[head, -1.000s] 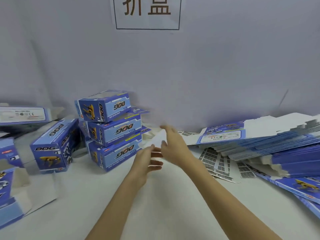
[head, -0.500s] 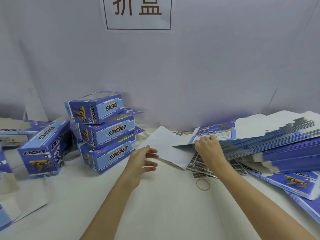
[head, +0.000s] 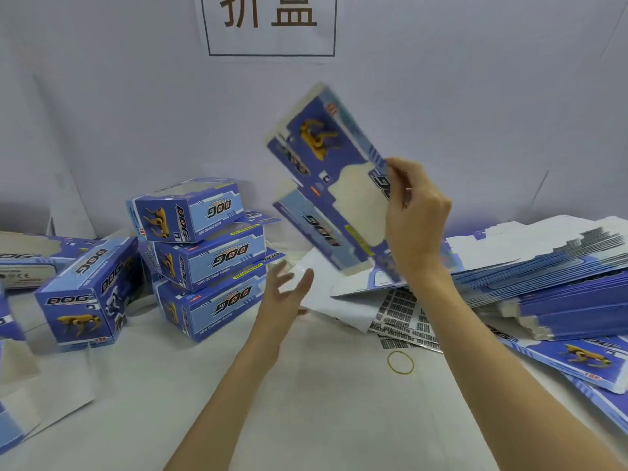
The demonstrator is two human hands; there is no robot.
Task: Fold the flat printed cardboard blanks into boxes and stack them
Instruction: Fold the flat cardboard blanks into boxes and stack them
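Found 3 folded boxes [head: 204, 256] stacked against the wall at the left of the desk [head: 306, 402], with a 4th folded box [head: 86, 294] standing just beside the stack and further ones partly cut off at the left edge. Judged well short of finished: a thick pile of flat blanks [head: 543, 277] remained at the right. Noted 1 blank [head: 334, 195] held unfolded in the air above the desk, tilted, printed face toward the camera, pinched at its right edge by the right hand [head: 416, 215]. Noted left hand [head: 285, 294] empty, fingers spread, below the blank and apart from it. Against the frame 0.5 s before: right hand then pressed on the pile; since lifted with 1 blank drawn clear. Left hand little changed. Stack unchanged.
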